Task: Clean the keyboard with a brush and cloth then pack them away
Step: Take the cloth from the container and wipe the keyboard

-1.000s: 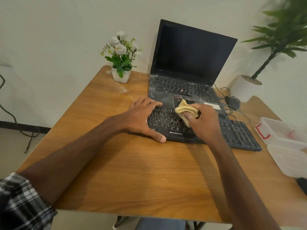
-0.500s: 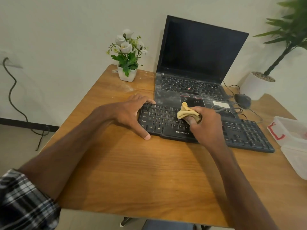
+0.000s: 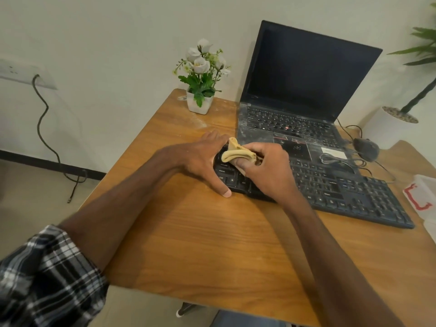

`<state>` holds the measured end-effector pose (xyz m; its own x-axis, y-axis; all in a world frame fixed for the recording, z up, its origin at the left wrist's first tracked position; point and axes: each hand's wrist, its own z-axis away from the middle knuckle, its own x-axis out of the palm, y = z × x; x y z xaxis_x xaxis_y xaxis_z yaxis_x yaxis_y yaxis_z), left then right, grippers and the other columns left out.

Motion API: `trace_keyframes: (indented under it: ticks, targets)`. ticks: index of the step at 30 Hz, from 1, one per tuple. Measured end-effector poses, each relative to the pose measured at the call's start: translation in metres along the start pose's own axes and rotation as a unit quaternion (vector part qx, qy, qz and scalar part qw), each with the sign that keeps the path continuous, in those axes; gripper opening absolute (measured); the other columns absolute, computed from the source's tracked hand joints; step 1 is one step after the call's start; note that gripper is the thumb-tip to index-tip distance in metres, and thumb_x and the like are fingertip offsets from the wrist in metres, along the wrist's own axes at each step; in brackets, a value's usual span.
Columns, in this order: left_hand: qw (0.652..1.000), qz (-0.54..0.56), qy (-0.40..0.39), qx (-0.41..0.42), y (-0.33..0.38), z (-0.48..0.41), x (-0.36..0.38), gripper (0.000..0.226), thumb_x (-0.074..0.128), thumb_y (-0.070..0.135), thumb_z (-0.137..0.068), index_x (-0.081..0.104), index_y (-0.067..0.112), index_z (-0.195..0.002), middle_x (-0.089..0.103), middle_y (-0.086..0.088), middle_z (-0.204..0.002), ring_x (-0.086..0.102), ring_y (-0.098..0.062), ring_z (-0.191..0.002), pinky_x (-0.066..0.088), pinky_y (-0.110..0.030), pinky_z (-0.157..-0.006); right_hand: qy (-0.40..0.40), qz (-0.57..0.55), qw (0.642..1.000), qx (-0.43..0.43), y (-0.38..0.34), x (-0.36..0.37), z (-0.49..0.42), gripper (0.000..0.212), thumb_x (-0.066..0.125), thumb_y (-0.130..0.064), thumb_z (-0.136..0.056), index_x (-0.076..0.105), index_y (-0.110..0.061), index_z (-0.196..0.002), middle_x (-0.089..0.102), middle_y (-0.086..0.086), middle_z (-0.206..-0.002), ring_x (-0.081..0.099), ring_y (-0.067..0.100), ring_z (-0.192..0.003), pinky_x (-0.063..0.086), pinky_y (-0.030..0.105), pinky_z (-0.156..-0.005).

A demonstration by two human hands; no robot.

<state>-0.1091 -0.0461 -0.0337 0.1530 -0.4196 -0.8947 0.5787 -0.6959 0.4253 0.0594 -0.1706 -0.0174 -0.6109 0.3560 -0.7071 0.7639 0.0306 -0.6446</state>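
Observation:
A black dusty keyboard (image 3: 335, 187) lies across the wooden table (image 3: 212, 244) in front of an open laptop. My right hand (image 3: 266, 168) grips a folded yellow cloth (image 3: 236, 153) and presses it onto the keys at the keyboard's left end. My left hand (image 3: 203, 159) rests on the keyboard's left edge, fingers straight, thumb along the front edge, steadying it. No brush is in view.
The dusty black laptop (image 3: 302, 95) stands behind the keyboard. A white pot of flowers (image 3: 200, 86) sits at the back left. A black mouse (image 3: 365, 148) with its cable lies right of the laptop. A clear plastic box (image 3: 422, 194) sits at the right edge.
My right hand has slid the cloth leftward along the keys to the keyboard's left end, next to my left hand. My view has also shifted left.

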Motion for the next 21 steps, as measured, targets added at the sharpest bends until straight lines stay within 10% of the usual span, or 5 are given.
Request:
trace_keyframes:
  ticks: [12, 21]
  targets:
    - [0.997, 0.027, -0.050, -0.045, -0.003, 0.011, -0.014, 0.163, 0.085, 0.084, -0.025, 0.012, 0.039, -0.164, 0.019, 0.006, -0.168, 0.019, -0.020, -0.155, 0.023, -0.045, -0.125, 0.020, 0.038, 0.998, 0.048, 0.014, -0.021, -0.003, 0.025, 0.081, -0.029, -0.085, 0.078, -0.024, -0.110, 0.072, -0.016, -0.083, 0.064, 0.000, -0.066, 0.045, 0.006, -0.050]
    - [0.996, 0.051, -0.053, -0.052, 0.016, 0.024, -0.024, 0.132, 0.096, 0.044, -0.063, 0.015, 0.027, -0.165, 0.019, 0.000, -0.169, 0.018, -0.023, -0.156, 0.022, -0.040, -0.124, 0.010, 0.002, 1.000, 0.007, -0.004, 0.006, -0.009, 0.023, 0.081, -0.028, -0.085, 0.078, -0.022, -0.107, 0.071, -0.017, -0.082, 0.065, -0.004, -0.071, 0.045, 0.004, -0.054]
